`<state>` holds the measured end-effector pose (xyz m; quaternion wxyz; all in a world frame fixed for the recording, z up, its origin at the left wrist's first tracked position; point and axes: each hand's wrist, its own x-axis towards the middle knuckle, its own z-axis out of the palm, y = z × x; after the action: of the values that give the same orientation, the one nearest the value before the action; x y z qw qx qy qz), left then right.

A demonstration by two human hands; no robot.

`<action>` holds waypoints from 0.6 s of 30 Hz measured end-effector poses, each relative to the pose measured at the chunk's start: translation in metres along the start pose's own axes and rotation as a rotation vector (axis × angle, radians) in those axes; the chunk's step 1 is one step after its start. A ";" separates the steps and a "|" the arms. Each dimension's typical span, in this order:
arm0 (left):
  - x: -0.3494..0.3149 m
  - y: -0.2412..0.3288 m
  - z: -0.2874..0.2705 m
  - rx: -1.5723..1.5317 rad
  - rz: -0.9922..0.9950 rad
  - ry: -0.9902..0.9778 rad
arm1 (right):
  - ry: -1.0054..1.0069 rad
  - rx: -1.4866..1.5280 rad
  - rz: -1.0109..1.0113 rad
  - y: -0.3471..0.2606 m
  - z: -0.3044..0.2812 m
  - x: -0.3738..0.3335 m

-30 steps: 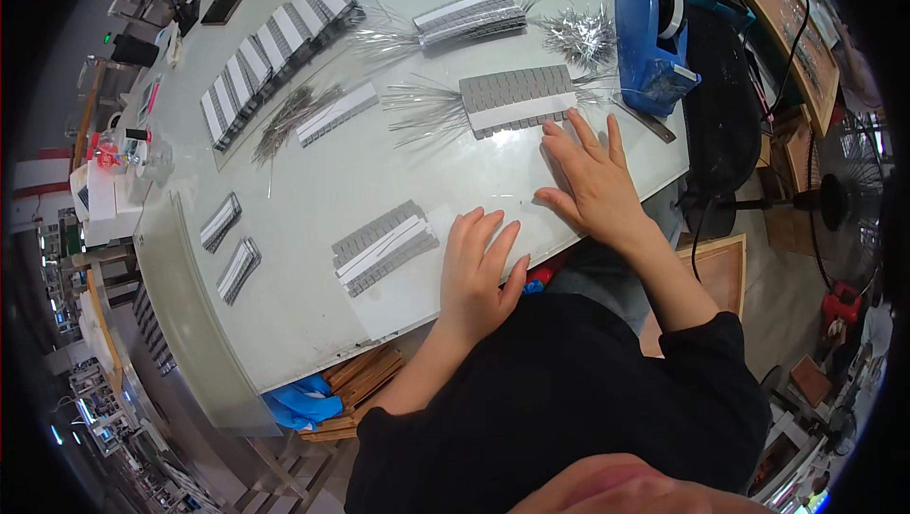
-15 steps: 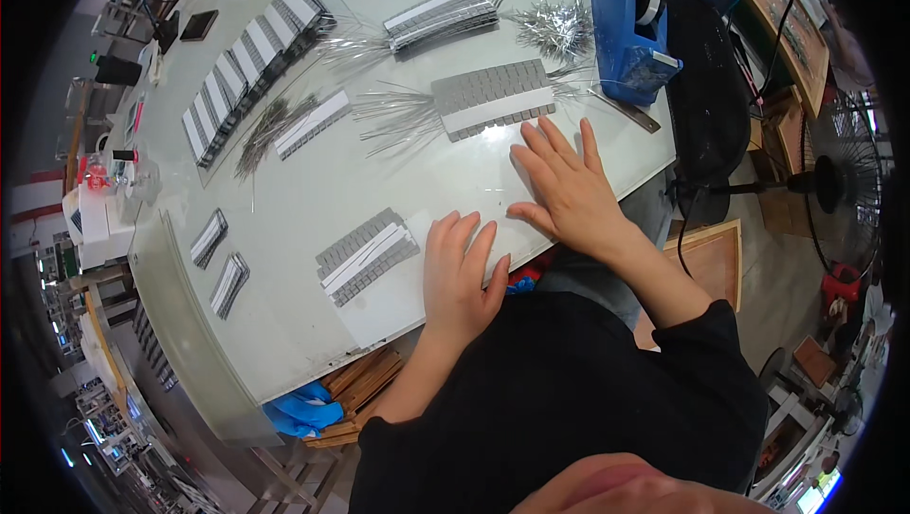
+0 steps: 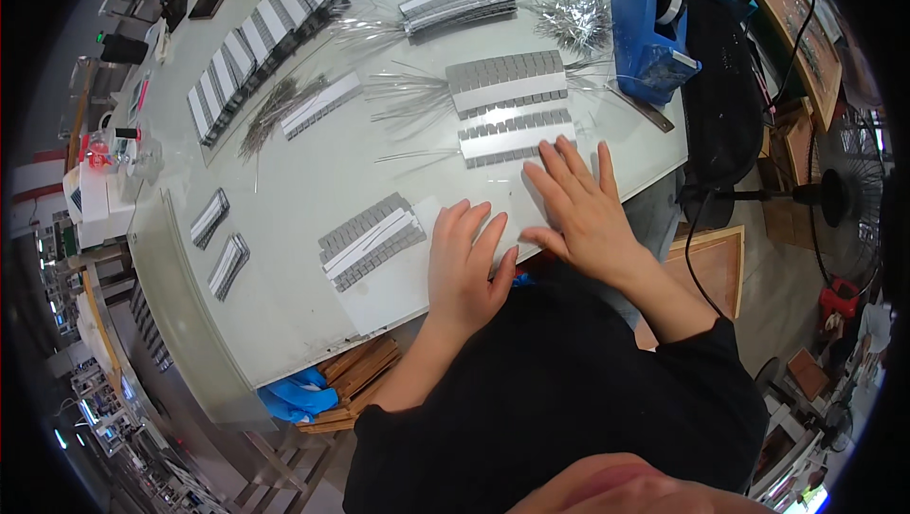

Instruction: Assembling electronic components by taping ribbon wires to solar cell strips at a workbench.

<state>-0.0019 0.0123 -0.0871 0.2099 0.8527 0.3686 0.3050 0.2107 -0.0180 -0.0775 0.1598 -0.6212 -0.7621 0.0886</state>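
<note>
My right hand (image 3: 590,222) lies flat with its fingers spread. Its fingertips touch the right end of a single white-and-grey notched strip (image 3: 507,144), which has a few thin wires trailing from its left end. Just beyond lies a pile of similar grey strips (image 3: 507,85), with wires fanning out on both sides. My left hand (image 3: 464,267) rests open near the table's front edge, holding nothing. To its left, another small pile of grey notched strips with white bands (image 3: 374,241) sits on a pale sheet.
A blue tape dispenser (image 3: 652,26) stands at the right beside a metal ruler (image 3: 643,110). Silver wire (image 3: 573,21) is bunched near it. A long row of striped bundles (image 3: 261,45) runs along the far left; two small bundles (image 3: 227,266) lie nearer. A fan (image 3: 839,187) stands off the right edge.
One notched strip has come away from the pile and lies nearer me, under my right fingertips. Both hands remain open, and the whole view has shifted slightly.
</note>
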 end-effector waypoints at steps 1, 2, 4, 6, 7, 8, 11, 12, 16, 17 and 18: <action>0.000 0.000 0.000 -0.018 0.021 0.003 | -0.008 0.005 -0.002 -0.004 -0.002 -0.006; -0.001 -0.001 -0.001 -0.036 0.042 0.001 | 0.006 0.035 0.001 -0.009 -0.003 -0.013; -0.006 -0.003 0.001 -0.024 0.074 -0.003 | 0.012 0.071 0.009 -0.015 -0.002 -0.025; -0.007 -0.004 0.003 -0.009 0.110 0.004 | 0.115 0.185 0.034 -0.010 -0.001 -0.033; -0.008 -0.004 0.002 0.016 0.104 -0.002 | 0.177 0.223 0.050 -0.004 0.002 -0.038; -0.007 -0.002 0.002 0.037 0.105 -0.008 | 0.243 0.254 0.070 0.002 0.004 -0.045; 0.005 0.004 -0.001 0.097 0.040 -0.059 | 0.389 0.205 0.141 0.016 0.005 -0.049; 0.006 0.004 -0.001 0.098 0.040 -0.058 | 0.407 0.179 0.145 0.016 0.001 -0.045; 0.016 0.000 -0.001 0.086 0.002 0.003 | 0.401 0.302 0.051 0.016 -0.003 -0.026; 0.017 0.000 -0.004 0.120 0.005 0.027 | 0.391 0.306 -0.034 0.015 -0.003 -0.018; 0.016 0.000 -0.005 0.132 -0.003 0.033 | 0.381 0.310 -0.119 0.014 -0.003 -0.011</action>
<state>0.0032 0.0249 -0.0771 0.1476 0.8590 0.3928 0.2934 0.2262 -0.0256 -0.0806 0.3989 -0.5489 -0.7306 0.0764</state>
